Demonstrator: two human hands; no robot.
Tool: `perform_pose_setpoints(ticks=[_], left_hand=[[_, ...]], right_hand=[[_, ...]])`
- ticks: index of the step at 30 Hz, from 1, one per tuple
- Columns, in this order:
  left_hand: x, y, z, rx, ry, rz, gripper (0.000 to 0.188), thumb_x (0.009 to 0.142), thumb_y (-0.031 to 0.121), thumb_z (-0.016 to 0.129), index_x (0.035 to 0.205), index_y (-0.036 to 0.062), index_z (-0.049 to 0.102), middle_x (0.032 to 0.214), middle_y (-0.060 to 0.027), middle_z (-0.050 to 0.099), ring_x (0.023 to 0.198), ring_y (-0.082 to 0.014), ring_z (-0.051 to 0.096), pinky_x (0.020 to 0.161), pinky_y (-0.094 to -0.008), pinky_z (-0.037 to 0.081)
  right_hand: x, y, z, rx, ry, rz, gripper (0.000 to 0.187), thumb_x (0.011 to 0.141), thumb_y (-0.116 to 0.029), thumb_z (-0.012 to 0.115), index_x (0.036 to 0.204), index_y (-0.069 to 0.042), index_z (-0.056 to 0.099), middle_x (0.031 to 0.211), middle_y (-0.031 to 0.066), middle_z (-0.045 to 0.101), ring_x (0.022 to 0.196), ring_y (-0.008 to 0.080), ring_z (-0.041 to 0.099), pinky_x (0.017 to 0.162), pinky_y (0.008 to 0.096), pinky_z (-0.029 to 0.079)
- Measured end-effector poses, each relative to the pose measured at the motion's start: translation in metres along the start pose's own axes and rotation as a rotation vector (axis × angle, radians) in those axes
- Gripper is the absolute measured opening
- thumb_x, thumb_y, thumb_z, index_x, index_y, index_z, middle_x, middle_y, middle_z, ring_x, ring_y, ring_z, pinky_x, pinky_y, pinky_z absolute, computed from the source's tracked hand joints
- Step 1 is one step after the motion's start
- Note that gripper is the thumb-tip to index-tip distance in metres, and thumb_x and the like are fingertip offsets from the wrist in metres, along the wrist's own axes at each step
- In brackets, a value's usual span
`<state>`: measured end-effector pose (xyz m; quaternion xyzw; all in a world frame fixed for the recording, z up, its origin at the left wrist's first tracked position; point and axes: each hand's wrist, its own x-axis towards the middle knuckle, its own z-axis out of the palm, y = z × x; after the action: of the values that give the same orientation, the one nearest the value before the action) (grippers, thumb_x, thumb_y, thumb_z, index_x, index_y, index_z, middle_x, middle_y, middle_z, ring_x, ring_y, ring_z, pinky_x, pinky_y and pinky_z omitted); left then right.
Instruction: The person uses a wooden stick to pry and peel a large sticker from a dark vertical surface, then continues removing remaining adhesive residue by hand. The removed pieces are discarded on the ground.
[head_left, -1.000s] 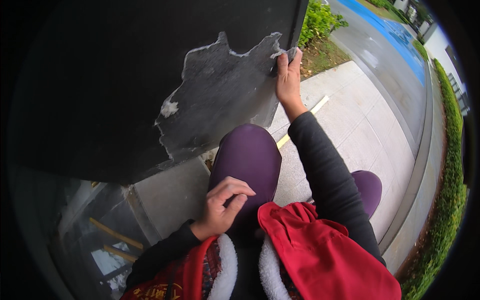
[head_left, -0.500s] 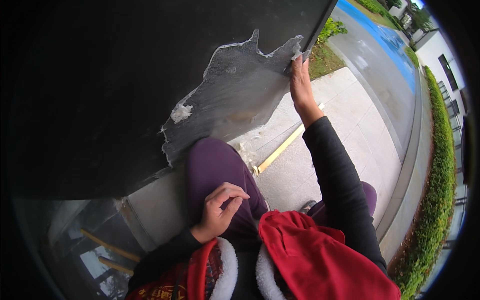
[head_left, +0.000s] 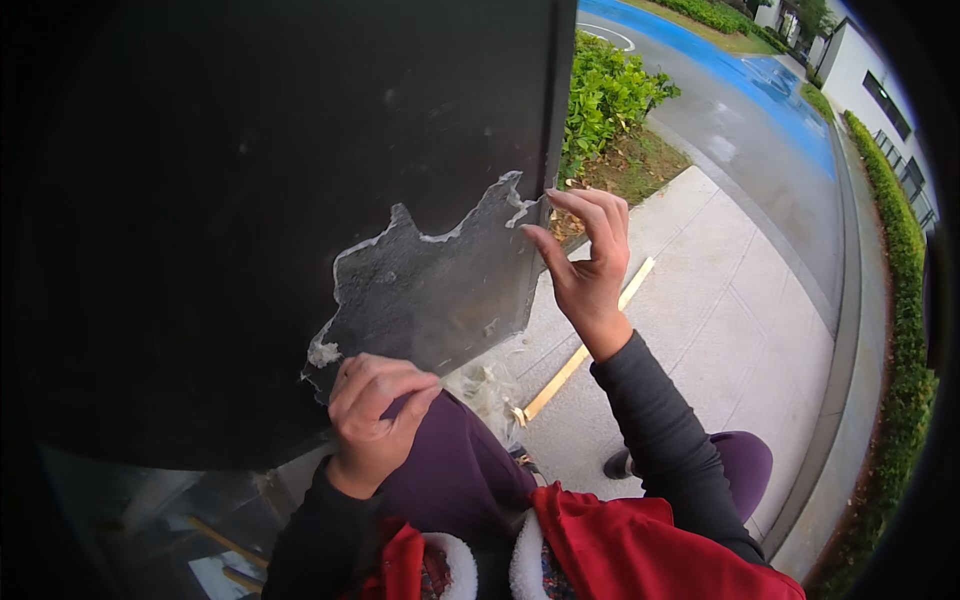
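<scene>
A large dark panel (head_left: 240, 200) stands before me, its black film torn along a ragged, whitish edge. Below the tear shows a greyer bare patch (head_left: 430, 290). At the panel's right edge is my right hand (head_left: 592, 255), thumb and fingers apart, fingertips beside the upper right end of the torn film. My left hand (head_left: 375, 410) is raised by the patch's lower edge, fingers bent and pressed together; what they hold, if anything, is hidden. A whitish scrap of crumpled film (head_left: 323, 353) clings to the tear just above it.
On the pale paving a yellowish strip (head_left: 585, 360) lies right of the panel, near a heap of clear crumpled film (head_left: 482, 388). My purple-trousered knee (head_left: 450, 455) is close under the panel. Beyond are a leafy bush (head_left: 610, 100), a kerb and a hedge.
My left hand has risen from my lap to the panel's lower part. My right hand's fingers have spread from the flat pose against the edge. The view has shifted, showing more bush.
</scene>
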<state>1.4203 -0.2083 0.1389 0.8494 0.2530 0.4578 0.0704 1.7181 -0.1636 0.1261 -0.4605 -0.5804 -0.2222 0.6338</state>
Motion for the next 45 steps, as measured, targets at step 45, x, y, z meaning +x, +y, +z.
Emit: perform_pose_setpoints(ticks=[45], left_hand=[[0.157,0.008,0.213,0.854,-0.736,1.095,0.009,0.088,0.016,0.067,0.094,0.0104,0.062,0.089,-0.0017,0.059,0.09,-0.0202,0.061,0.076,-0.0325,0.049]], right_hand=[[-0.147,0.178,-0.015,0.21,0.065,0.101,0.012,0.087,-0.005,0.083,0.096,-0.006,0.074,0.093,0.007,0.073,0.088,0.0247,0.07,0.078,0.0347,0.056]])
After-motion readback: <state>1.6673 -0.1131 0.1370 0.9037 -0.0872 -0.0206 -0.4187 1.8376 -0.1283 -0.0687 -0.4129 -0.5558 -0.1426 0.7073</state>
